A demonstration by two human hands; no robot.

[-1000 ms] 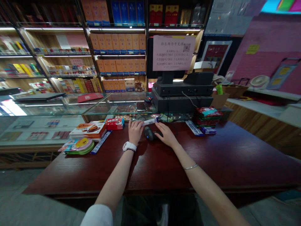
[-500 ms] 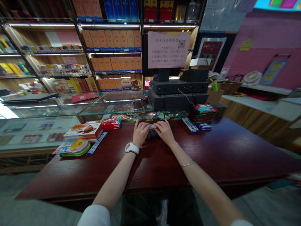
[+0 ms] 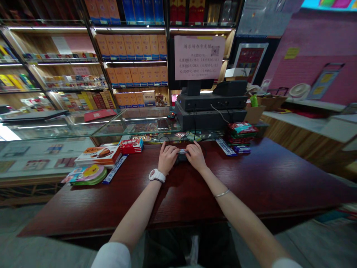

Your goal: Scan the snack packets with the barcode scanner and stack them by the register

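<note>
My left hand (image 3: pixel 167 158), with a white watch (image 3: pixel 157 175) on its wrist, is closed in a pinch on one end of a small, flat, whitish packet (image 3: pixel 182 151). The packet's other end is pinched by my right hand (image 3: pixel 196 156); a silver bangle circles that forearm. Bluish and reddish marks show on the packet, but it is too small to identify further. Just below it, between the hands, sits a small dark device (image 3: pixel 182 158), partly hidden by my fingers. Thin black cables run behind the hands.
On the reddish-brown desk (image 3: pixel 117 208), boxes (image 3: pixel 98 154) and a blue strip-shaped pack (image 3: pixel 115 169) lie left. Stacked snack packets (image 3: pixel 241 133) and another blue strip (image 3: pixel 225 147) lie right. Behind are a glass showcase (image 3: pixel 134 115) and a monitor with a paper sign (image 3: pixel 198 57).
The packet's visible side has turned from plain white to showing bluish and reddish marks. Both hands have barely moved and still pinch it.
</note>
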